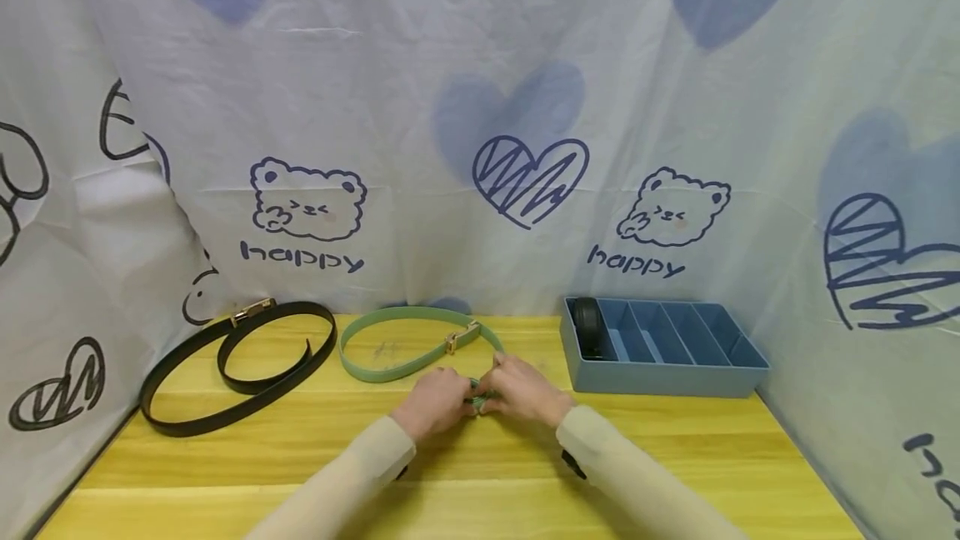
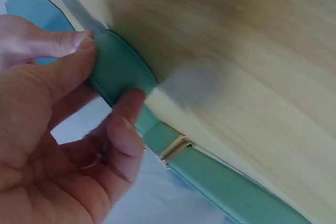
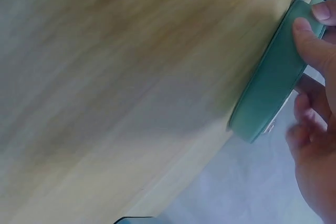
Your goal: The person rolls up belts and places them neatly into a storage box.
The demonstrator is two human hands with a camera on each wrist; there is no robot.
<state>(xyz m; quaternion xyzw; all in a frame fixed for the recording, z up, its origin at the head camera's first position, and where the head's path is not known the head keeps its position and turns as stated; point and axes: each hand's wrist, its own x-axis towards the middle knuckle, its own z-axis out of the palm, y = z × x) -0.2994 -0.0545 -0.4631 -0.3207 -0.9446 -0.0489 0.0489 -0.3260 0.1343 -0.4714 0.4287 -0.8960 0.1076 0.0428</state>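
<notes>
A green belt (image 1: 378, 375) lies in a wide loop at the middle of the table, its gold buckle (image 1: 461, 337) on the right part of the loop. One end is rolled into a small coil (image 1: 477, 398) between both hands. My left hand (image 1: 437, 401) pinches the coil from the left, its thumb against the outer face of the strap (image 2: 119, 66). From the other side my right hand (image 1: 521, 390) grips the coil, thumb on the green band (image 3: 273, 72). The two thumb tips nearly meet there. The inside of the coil is mostly hidden by fingers.
To the left a black belt (image 1: 217, 421) with a gold buckle (image 1: 253, 311) lies loosely looped. At the back right stands a blue-grey divided box (image 1: 667, 379), a black rolled item (image 1: 588, 327) in its leftmost compartment. A printed white cloth (image 1: 420, 190) hangs behind the wooden table (image 1: 495, 498).
</notes>
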